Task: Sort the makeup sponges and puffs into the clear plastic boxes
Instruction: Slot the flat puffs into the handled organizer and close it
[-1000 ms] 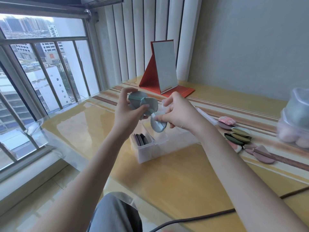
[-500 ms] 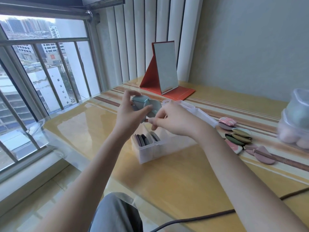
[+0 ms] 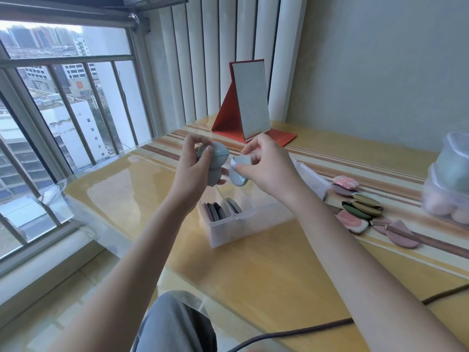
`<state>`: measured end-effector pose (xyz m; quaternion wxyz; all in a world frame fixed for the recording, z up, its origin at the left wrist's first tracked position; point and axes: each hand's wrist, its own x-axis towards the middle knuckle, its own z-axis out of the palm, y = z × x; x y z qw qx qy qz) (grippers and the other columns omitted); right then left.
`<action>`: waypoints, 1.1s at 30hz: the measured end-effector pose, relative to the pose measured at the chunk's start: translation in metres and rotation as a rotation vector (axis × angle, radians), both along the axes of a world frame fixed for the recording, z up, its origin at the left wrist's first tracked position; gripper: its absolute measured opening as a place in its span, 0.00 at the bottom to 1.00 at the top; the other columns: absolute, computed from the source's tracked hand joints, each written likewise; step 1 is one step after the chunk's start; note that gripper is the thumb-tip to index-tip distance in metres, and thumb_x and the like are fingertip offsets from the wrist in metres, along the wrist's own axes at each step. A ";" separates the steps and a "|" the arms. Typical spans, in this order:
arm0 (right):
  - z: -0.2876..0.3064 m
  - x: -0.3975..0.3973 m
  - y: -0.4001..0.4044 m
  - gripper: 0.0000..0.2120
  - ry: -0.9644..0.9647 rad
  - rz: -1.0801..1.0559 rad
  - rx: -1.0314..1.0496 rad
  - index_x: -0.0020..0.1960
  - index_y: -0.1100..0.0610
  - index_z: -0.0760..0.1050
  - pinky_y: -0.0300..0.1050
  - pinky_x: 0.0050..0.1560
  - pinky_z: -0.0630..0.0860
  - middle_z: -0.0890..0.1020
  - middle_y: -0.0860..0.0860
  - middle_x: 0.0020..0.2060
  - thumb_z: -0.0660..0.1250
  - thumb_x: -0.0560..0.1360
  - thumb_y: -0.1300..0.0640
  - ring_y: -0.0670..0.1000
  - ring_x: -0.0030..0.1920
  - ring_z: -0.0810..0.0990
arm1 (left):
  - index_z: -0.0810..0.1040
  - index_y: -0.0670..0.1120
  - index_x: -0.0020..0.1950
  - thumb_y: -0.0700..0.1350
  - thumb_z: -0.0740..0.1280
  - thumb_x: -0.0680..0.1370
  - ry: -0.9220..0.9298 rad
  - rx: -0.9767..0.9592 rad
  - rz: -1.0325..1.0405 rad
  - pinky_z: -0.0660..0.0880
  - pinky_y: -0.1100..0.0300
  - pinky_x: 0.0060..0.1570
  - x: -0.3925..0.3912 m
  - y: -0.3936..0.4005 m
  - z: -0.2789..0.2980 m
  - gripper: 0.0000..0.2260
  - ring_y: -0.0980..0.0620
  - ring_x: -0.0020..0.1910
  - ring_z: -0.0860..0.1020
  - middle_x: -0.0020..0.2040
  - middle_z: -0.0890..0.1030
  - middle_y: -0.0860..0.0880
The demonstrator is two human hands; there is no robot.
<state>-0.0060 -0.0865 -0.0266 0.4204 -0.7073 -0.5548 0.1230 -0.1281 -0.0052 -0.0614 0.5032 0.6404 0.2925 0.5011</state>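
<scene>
Blue puff [image 3: 237,175] in right hand [image 3: 266,166] above clear box [image 3: 228,224]

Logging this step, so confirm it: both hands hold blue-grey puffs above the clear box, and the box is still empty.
Not empty. The head view shows the clear box already holding dark puffs. Left hand and right hand do hold blue-grey puffs above it.

Open tabletop [image 3: 253,275] before the divided box [image 3: 228,224] — loose puffs [image 3: 363,209] and stacked containers [image 3: 449,189] crowd the right.
</scene>
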 end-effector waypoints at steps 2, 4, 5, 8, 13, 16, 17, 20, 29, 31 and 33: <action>0.005 -0.004 -0.006 0.11 -0.087 0.041 -0.004 0.44 0.53 0.70 0.38 0.31 0.65 0.76 0.48 0.35 0.73 0.71 0.56 0.45 0.35 0.73 | 0.65 0.47 0.57 0.40 0.57 0.82 0.006 0.009 0.020 0.79 0.58 0.27 0.000 0.000 0.000 0.04 0.55 0.31 0.80 0.48 0.76 0.48; 0.007 -0.013 -0.010 0.11 -0.199 0.066 -0.006 0.38 0.52 0.69 0.42 0.34 0.66 0.75 0.46 0.34 0.72 0.72 0.58 0.47 0.36 0.73 | 0.65 0.47 0.59 0.40 0.58 0.82 0.025 0.019 0.038 0.77 0.60 0.27 0.001 0.002 -0.002 0.07 0.54 0.32 0.80 0.48 0.76 0.46; 0.007 -0.017 -0.012 0.11 -0.285 0.065 -0.030 0.38 0.52 0.69 0.43 0.36 0.67 0.76 0.46 0.35 0.70 0.72 0.59 0.49 0.39 0.74 | 0.66 0.47 0.60 0.40 0.58 0.82 0.037 0.021 0.047 0.76 0.60 0.27 0.001 0.002 -0.003 0.08 0.53 0.33 0.79 0.49 0.76 0.45; 0.003 -0.027 -0.013 0.06 -0.544 0.066 -0.144 0.44 0.53 0.70 0.44 0.40 0.67 0.78 0.50 0.45 0.66 0.75 0.59 0.54 0.48 0.76 | 0.67 0.45 0.61 0.40 0.59 0.82 0.055 0.008 0.063 0.78 0.59 0.27 0.001 0.002 -0.002 0.08 0.59 0.29 0.79 0.47 0.75 0.47; -0.002 -0.024 -0.010 0.11 -0.571 0.068 -0.284 0.42 0.57 0.73 0.46 0.42 0.67 0.72 0.51 0.41 0.62 0.79 0.53 0.52 0.45 0.71 | 0.67 0.45 0.59 0.41 0.58 0.82 0.039 -0.022 0.038 0.77 0.60 0.26 0.001 -0.001 0.000 0.07 0.56 0.29 0.81 0.50 0.76 0.46; 0.006 -0.016 -0.013 0.12 -0.497 0.110 -0.360 0.39 0.56 0.74 0.46 0.43 0.71 0.76 0.52 0.41 0.64 0.78 0.50 0.50 0.42 0.71 | 0.66 0.47 0.57 0.42 0.58 0.82 0.047 -0.027 0.014 0.78 0.59 0.28 0.001 0.000 0.000 0.05 0.49 0.33 0.83 0.52 0.78 0.42; 0.010 -0.014 -0.015 0.09 -0.508 0.142 -0.407 0.46 0.57 0.79 0.45 0.43 0.73 0.78 0.53 0.46 0.66 0.76 0.51 0.51 0.45 0.72 | 0.66 0.47 0.57 0.42 0.58 0.82 0.052 -0.025 0.008 0.78 0.59 0.28 0.001 0.001 0.000 0.05 0.48 0.34 0.83 0.53 0.78 0.41; 0.018 -0.013 -0.019 0.15 -0.507 0.222 -0.575 0.55 0.60 0.80 0.42 0.35 0.72 0.81 0.55 0.49 0.70 0.74 0.52 0.50 0.41 0.74 | 0.66 0.48 0.57 0.42 0.58 0.82 0.075 -0.013 0.016 0.77 0.59 0.28 0.001 0.001 -0.001 0.04 0.47 0.35 0.83 0.54 0.78 0.41; 0.002 -0.025 -0.007 0.16 -0.568 0.152 -0.576 0.32 0.56 0.63 0.42 0.31 0.64 0.69 0.51 0.29 0.66 0.74 0.59 0.51 0.30 0.68 | 0.67 0.44 0.58 0.40 0.56 0.82 0.382 0.307 0.129 0.77 0.60 0.25 0.006 -0.007 0.002 0.05 0.60 0.26 0.78 0.42 0.73 0.55; 0.004 -0.023 -0.009 0.16 -0.466 0.148 -0.545 0.31 0.56 0.63 0.41 0.30 0.62 0.67 0.50 0.26 0.67 0.72 0.59 0.50 0.28 0.66 | 0.66 0.45 0.57 0.41 0.56 0.82 0.418 0.349 0.139 0.80 0.52 0.29 0.005 -0.007 0.001 0.05 0.57 0.28 0.80 0.41 0.74 0.55; 0.009 -0.019 -0.011 0.15 -0.284 0.128 -0.487 0.31 0.57 0.64 0.41 0.29 0.60 0.64 0.49 0.24 0.69 0.70 0.58 0.50 0.27 0.64 | 0.66 0.45 0.57 0.41 0.56 0.82 0.462 0.404 0.167 0.79 0.45 0.35 0.004 -0.007 -0.001 0.05 0.48 0.34 0.81 0.41 0.75 0.52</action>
